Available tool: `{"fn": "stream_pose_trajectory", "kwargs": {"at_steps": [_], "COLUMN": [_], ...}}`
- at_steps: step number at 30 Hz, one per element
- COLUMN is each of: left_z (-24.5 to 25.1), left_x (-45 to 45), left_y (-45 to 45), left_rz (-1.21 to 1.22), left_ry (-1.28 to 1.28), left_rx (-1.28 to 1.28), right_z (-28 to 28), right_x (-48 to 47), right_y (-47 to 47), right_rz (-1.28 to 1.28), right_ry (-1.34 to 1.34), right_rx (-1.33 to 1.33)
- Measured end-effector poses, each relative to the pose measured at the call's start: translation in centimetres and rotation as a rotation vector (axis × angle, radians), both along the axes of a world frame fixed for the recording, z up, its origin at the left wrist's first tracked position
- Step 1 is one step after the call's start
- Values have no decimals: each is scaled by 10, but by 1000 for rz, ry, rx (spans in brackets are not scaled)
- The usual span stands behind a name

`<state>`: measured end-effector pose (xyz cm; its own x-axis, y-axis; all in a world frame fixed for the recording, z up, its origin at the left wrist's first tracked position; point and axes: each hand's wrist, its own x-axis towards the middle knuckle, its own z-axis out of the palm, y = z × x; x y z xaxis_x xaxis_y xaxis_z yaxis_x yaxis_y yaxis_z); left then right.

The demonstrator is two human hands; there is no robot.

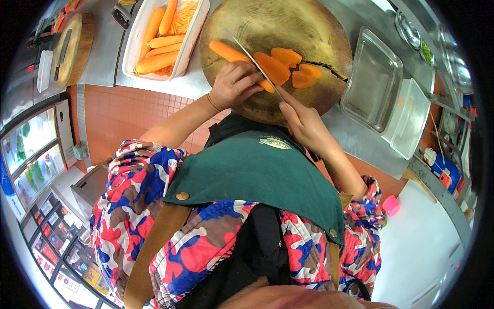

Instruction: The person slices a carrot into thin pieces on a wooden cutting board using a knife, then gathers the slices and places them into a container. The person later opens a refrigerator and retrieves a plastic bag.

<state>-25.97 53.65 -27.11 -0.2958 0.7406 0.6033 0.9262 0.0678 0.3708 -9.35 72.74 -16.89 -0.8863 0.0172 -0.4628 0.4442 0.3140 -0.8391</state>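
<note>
My left hand [236,85] presses a peeled carrot [225,51] onto a round wooden chopping block [266,23], fingertips curled close to the blade. In my right hand [301,116] is a kitchen knife [252,60], its handle hidden by the fingers. The blade is seen nearly edge-on and slants across the carrot. Just right of it lie a large carrot slice [273,68] and more cut slices [286,57], with a further small group [307,75] beside a dark crack in the block.
A white plastic tub [127,58] at the left holds whole peeled carrots [158,61] and carrot shreds [185,17]. A steel tray [370,81] and a clear plastic container [411,119] stand at the right. Farther left, another knife [65,48] rests on a second round block [83,46].
</note>
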Motion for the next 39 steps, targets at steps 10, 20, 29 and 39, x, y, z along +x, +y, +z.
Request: {"fn": "stream_pose_trajectory", "kwargs": {"at_steps": [10,20,29,39], "left_z": [-1,3,5,4], "left_x": [3,8,3,-2], "left_y": [-2,2,3,-1], "left_rz": [8,1,-32,-32], "left_ry": [-28,-22,-22,-3], "left_rx": [13,25,16,23], "right_z": [39,9,-17,45], "right_x": [32,3,-27,20], "right_y": [8,-2,2,10], "right_rz": [21,27,-18,39], "right_ry": [-109,-2,-8,-100], "right_rx": [14,44,-21,-15]}}
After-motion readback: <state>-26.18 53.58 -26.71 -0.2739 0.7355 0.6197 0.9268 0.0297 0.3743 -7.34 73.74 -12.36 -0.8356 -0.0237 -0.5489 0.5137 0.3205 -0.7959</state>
